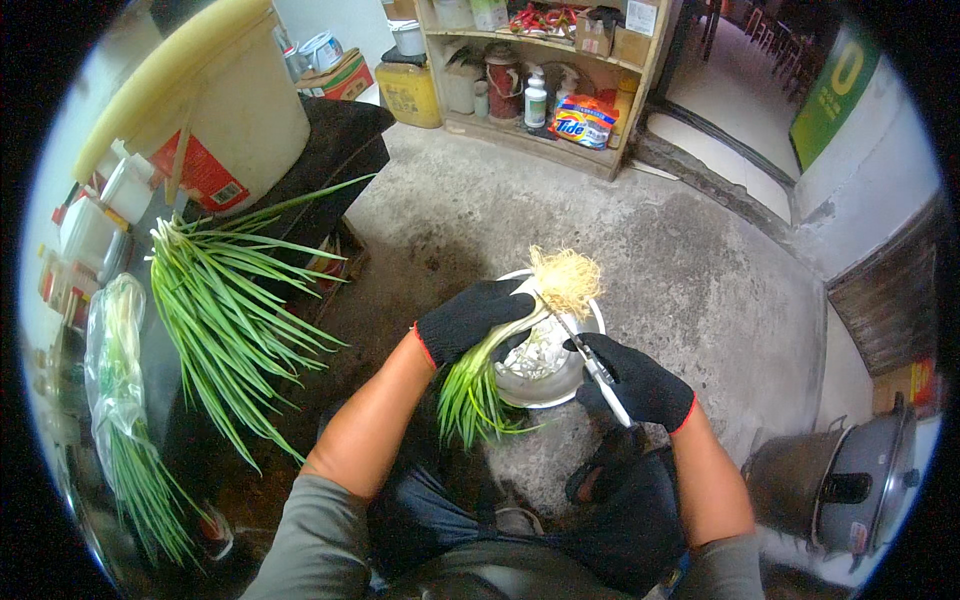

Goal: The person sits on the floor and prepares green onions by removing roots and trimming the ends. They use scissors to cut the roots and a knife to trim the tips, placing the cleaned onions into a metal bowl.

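My left hand (474, 316), in a black knit glove with a red cuff edge, grips a bunch of green onions (469, 390) near its white ends. Its pale, stringy roots (566, 280) point away from me and the green leaves hang down towards me. In my right hand (637, 381), gloved the same way, is a knife with a light handle (609, 390); its blade lies against the white stems just below the roots. Under both hands a white basin (540, 394) stands on the floor, holding whitish scraps. Part of the basin is hidden by the bunch and my hands.
A larger bunch of green onions (225, 300) lies on a dark surface at left, beside a plastic-wrapped bunch (116, 360). Behind them stands a big cream tub (255, 112). A wooden shelf (525, 142) is ahead; a large lidded pot (840, 480) stands at lower right.
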Motion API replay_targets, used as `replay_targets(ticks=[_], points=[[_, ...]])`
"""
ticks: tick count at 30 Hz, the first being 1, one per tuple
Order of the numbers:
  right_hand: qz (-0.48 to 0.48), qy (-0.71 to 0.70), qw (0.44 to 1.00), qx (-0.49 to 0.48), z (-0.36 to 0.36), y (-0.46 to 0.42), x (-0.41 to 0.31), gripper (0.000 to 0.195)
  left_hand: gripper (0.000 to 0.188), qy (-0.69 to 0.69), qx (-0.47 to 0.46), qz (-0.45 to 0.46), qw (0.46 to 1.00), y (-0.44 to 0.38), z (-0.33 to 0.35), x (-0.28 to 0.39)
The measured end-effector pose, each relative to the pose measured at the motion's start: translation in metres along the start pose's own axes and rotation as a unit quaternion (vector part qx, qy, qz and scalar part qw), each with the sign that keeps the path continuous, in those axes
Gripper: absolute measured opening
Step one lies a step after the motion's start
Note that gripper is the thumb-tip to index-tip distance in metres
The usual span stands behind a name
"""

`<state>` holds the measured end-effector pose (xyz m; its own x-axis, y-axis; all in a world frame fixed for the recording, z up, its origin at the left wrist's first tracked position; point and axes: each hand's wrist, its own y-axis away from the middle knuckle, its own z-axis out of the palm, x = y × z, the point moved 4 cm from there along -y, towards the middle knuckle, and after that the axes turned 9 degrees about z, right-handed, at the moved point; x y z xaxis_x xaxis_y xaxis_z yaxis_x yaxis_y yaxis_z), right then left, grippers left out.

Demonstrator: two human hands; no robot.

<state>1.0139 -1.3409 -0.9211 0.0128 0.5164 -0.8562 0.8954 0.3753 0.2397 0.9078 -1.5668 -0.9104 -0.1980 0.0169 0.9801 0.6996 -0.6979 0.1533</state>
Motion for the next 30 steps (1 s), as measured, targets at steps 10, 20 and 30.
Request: replay_targets(ticks=[10,20,30], points=[[0.038,-0.041,0.998,-0.024,0.009,0.002,-0.005,0.052,0.05,0.009,0.031,-0.051,0.998,0.004,0.004,-0.006],[0.001,-0.048,0.999,0.022,0.02,0.001,0.005,0.052,0.052,-0.041,0.03,-0.041,0.998,-0.001,-0.004,-0.027],[-0.042,0.017,0.998,0.044,0.013,0.003,0.001,0.048,0.038,-0.036,0.063,0.013,0.997,-0.008,-0.003,-0.034]])
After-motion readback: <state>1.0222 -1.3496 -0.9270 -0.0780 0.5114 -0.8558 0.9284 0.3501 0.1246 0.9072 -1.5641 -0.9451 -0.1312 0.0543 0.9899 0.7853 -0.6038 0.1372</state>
